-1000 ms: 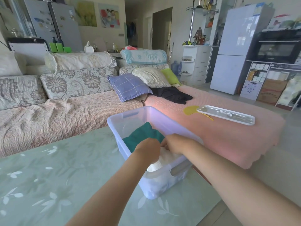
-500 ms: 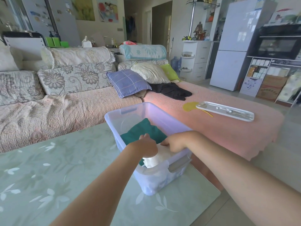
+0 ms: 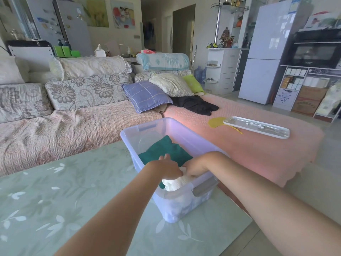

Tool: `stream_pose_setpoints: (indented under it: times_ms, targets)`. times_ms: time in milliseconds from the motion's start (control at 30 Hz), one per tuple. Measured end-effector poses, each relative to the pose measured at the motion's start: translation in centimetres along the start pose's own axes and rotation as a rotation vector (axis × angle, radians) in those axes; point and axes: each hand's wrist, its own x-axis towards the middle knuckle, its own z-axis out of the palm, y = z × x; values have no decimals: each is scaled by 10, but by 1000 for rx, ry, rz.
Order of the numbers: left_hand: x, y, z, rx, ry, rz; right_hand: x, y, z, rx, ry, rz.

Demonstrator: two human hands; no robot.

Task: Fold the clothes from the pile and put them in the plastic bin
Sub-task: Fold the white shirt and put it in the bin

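A clear plastic bin (image 3: 186, 137) stands on the green table, near its right edge. Inside it lies a folded dark green garment (image 3: 162, 150). In front of that, at the bin's near end, sits a folded white garment (image 3: 175, 183). Both my hands reach into the bin over the white garment. My left hand (image 3: 167, 168) rests on its left part with fingers bent down. My right hand (image 3: 196, 168) grips its right part; the fingertips are hidden behind the cloth and the bin wall. A dark garment (image 3: 195, 105) lies on the pink sofa behind.
The green glass-topped table (image 3: 55, 200) with leaf print spreads to the left. A pink-covered sofa seat (image 3: 239, 145) carries the bin's white lid (image 3: 256, 126) and a yellow swatter (image 3: 217, 122). Cushions (image 3: 145, 95) line the sofa back. A fridge and shelves stand at the far right.
Both hands have pushed the white garment lower into the near end of the bin. The view has tilted slightly downward.
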Motion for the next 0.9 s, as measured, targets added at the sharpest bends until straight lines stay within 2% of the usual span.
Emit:
stream_pose_setpoints:
  times_ms: [67, 233, 333, 500, 667, 800, 900]
  targets:
    - [-1, 1, 2, -54, 57, 35, -2, -4, -1, -27, 26, 18]
    - [3, -1, 4, -252, -174, -98, 21, 6, 6, 4, -31, -56]
    - [3, -3, 3, -380, -144, -99, -2, 1, 3, -14, 16, -85]
    - [2, -4, 3, -164, -92, -75, -20, 14, -7, 119, 292, -136]
    - [-5, 3, 1, -91, -27, 29, -16, 11, -1, 21, 143, -85]
    - [-10, 2, -3, -116, 7, 49, -16, 11, -3, 68, 266, -118]
    - [-23, -1, -14, -133, 144, 87, -26, 16, -3, 212, 382, -176]
